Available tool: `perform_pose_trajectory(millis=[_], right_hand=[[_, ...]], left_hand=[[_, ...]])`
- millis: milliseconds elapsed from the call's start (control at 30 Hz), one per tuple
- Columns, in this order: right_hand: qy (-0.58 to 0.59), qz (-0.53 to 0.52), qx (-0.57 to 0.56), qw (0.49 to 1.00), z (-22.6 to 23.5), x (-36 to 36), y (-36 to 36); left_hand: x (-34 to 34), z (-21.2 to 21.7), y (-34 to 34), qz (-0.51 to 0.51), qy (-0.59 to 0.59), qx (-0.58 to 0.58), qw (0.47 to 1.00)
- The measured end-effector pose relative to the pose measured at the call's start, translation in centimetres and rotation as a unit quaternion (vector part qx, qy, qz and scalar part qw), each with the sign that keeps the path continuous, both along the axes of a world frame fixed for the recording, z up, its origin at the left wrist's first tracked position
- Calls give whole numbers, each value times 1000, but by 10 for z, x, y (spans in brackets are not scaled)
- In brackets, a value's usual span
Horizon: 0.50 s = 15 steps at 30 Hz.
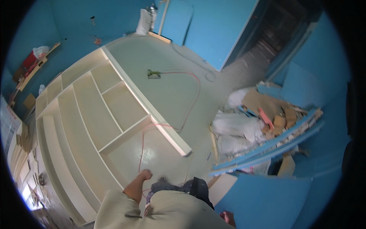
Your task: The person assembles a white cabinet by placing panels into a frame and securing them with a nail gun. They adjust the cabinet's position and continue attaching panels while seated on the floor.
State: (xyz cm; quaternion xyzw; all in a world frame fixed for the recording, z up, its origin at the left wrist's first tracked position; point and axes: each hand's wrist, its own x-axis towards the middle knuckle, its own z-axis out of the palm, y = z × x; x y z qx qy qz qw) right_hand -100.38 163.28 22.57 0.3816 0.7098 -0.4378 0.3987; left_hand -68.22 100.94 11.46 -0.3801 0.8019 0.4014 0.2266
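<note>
Far and left of the left hand, nearer it than the right hand, lies the cream shelving frame, long boards slanting far-left to near-right, though I cannot tell either hand's grip.

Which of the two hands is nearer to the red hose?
The left hand; it is close to the red hose, while the right hand is farther away.
</note>
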Motion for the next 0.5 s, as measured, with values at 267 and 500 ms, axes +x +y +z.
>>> perform_pose_trajectory(millis=[267,500], right_hand=[[20,99,-38,994,-17,-281,-148],[37,273,-180,944,-32,-685,-300]], left_hand=[[-317,77,-62,235,207,-25,949],[-340,21,13,288,-25,79,954]])
